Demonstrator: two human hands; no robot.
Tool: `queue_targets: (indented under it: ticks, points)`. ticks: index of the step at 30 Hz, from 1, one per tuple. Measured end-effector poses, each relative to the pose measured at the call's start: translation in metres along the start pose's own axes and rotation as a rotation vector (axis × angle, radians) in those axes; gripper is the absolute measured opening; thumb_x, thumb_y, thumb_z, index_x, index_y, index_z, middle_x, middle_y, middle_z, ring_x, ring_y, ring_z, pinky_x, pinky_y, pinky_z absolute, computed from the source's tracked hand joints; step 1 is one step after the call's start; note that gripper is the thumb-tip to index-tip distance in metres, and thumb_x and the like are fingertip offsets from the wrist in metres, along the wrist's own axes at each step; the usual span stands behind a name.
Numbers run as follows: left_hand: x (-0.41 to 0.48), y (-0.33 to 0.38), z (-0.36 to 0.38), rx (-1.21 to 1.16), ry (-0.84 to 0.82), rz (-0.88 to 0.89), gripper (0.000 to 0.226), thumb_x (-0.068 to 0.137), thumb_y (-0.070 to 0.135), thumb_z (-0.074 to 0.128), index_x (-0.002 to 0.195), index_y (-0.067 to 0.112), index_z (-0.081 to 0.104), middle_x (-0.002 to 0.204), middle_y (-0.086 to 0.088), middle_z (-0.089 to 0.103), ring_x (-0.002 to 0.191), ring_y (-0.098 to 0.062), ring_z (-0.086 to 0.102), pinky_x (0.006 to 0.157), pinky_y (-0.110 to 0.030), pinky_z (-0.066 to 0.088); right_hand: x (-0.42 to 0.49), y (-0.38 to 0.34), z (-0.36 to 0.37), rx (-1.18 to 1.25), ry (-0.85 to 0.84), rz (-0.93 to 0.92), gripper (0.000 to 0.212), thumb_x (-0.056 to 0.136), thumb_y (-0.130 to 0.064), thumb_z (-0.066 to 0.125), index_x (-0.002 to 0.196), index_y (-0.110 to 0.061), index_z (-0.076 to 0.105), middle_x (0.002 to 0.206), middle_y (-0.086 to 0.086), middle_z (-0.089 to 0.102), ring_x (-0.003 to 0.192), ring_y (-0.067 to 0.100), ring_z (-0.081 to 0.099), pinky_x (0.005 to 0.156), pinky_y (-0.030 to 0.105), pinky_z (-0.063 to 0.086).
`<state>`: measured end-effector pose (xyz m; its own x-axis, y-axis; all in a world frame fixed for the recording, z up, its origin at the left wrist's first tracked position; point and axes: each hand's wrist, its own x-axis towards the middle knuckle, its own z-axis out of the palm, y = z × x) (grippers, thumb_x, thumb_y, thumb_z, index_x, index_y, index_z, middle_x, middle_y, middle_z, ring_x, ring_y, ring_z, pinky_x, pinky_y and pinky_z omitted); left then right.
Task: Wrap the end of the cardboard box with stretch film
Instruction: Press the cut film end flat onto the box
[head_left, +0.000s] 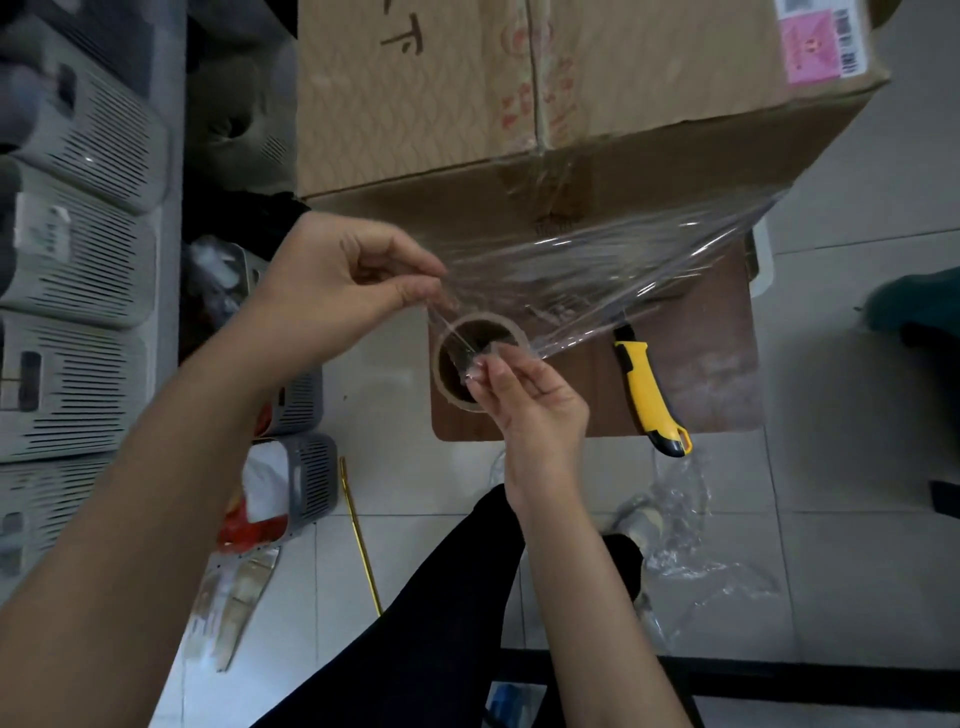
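Note:
A large cardboard box (467, 104) with a taped seam stands ahead of me, its near end facing me. A sheet of clear stretch film (597, 275) runs taut from the box's lower right corner toward my hands. My left hand (343, 280) pinches the film's upper edge between thumb and fingers. Lower down, my right hand (524, 400) pinches the lower edge, bunched into a crumpled bit. Behind the film, a brown cardboard roll core (467, 358) stands on a wooden board (701, 364).
A yellow and black utility knife (649, 389) lies on the board to the right of my hands. Grey slotted baskets (78, 249) are stacked along the left. Crumpled film scraps (680, 519) and a thin yellow rod (361, 535) lie on the white tiled floor.

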<state>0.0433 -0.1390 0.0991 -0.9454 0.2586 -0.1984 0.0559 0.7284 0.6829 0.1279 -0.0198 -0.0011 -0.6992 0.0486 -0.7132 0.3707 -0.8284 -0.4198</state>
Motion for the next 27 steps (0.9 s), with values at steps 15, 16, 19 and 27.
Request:
queue_targets:
  ticks: [15,16,19,27]
  points:
    - [0.001,-0.017,0.031,0.449,0.522,0.230,0.011,0.087,0.010,0.063,0.085,0.001,0.070,0.080,-0.012,0.073,0.072,-0.025,0.068,0.062,-0.040,0.053,0.046,-0.013,0.063,-0.208,0.218,-0.007,0.013,0.085,0.013,0.058,0.074,0.007,0.063,0.067,0.018,0.062,0.061,0.027,0.063,0.055,0.025,0.059]
    - [0.002,-0.018,0.032,0.446,0.528,0.217,0.013,0.088,0.011,0.062,0.086,0.002,0.070,0.081,-0.012,0.073,0.073,-0.025,0.068,0.063,-0.040,0.052,0.049,-0.014,0.065,-0.215,0.213,-0.007,0.018,0.085,0.013,0.057,0.070,0.005,0.062,0.066,0.016,0.062,0.062,0.028,0.064,0.057,0.026,0.059]
    - [0.003,-0.020,0.036,0.453,0.548,0.176,0.013,0.088,0.013,0.061,0.087,0.004,0.070,0.082,-0.011,0.073,0.075,-0.026,0.067,0.064,-0.041,0.050,0.058,-0.017,0.069,-0.204,0.212,-0.011,0.023,0.085,0.015,0.056,0.065,0.002,0.060,0.064,0.014,0.061,0.059,0.026,0.062,0.058,0.028,0.059]
    - [0.008,-0.024,0.042,0.477,0.657,0.166,0.014,0.087,0.016,0.064,0.081,0.004,0.070,0.076,-0.010,0.072,0.071,-0.026,0.065,0.058,-0.035,0.046,0.066,-0.014,0.065,-0.325,0.183,-0.101,0.010,0.084,0.013,0.059,0.091,0.019,0.062,0.083,0.024,0.063,0.076,0.034,0.066,0.054,0.023,0.059]
